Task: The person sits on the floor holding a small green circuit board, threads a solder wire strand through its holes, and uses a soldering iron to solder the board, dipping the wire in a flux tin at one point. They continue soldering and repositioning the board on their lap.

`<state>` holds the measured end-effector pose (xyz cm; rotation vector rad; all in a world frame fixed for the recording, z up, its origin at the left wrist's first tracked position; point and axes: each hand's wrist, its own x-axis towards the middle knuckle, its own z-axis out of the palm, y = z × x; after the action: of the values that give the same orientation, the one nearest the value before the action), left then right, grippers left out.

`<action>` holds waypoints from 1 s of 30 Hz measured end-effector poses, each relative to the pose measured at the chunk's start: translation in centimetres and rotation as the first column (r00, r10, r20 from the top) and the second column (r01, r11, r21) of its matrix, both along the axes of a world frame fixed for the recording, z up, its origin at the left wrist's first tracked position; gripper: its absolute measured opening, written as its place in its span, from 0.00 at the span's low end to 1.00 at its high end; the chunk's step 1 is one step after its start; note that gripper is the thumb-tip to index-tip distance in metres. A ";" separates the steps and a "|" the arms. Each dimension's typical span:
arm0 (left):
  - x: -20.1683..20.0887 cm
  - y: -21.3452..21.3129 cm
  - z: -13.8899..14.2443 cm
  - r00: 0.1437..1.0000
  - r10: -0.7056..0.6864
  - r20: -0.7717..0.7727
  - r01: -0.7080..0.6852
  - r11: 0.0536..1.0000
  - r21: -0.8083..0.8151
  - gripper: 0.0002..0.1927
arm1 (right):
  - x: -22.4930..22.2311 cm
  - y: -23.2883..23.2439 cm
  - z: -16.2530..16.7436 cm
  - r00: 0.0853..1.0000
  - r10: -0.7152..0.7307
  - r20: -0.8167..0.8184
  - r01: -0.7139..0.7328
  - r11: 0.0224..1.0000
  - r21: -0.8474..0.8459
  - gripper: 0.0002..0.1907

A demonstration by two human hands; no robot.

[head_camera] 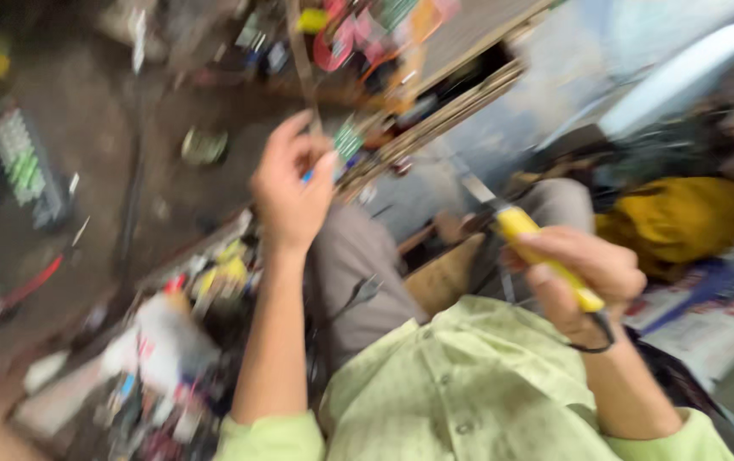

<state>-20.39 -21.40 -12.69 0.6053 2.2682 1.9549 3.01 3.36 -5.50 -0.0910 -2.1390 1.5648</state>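
The view is blurred and tilted. My right hand [584, 273] grips a yellow-handled soldering iron [546, 256] with a grey metal tip [478, 189] pointing up-left and a black cord at the wrist. My left hand [292, 192] is raised in the middle of the view, its fingers pinched on a small blue-and-green item [345, 143] that is too blurred to identify. Below both arms lies my light green shirt [461, 384], and grey trousers [354, 256] show between the hands.
A dark cluttered workbench [85, 154] fills the left, with a green-and-white part [21, 158], a red-handled tool [34, 282] and a white bottle [166, 341]. Colourful packets [367, 34] hang at the top. A yellow cloth [683, 218] lies on the right.
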 end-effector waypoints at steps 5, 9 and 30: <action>0.0 2.1 -0.9 0.999 0.020 -0.026 -0.020 1.000 -0.003 0.25 | -1.5 -0.1 -3.5 0.997 -0.062 0.039 0.067 0.988 -0.142 0.12; 0.0 3.2 -0.2 1.000 0.026 0.008 -0.026 0.998 -0.049 0.26 | -2.5 -0.5 -4.3 0.999 -0.046 0.028 0.050 0.990 -0.136 0.14; 0.3 4.7 2.3 0.963 -0.036 -0.266 -0.050 0.950 -0.309 0.29 | -5.5 0.0 -6.4 0.999 -0.007 -0.039 0.007 1.000 0.000 0.13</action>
<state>-20.08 -16.73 -10.36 0.8663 2.6674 1.5398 -2.45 3.32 -11.92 -0.0681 -2.1068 1.5498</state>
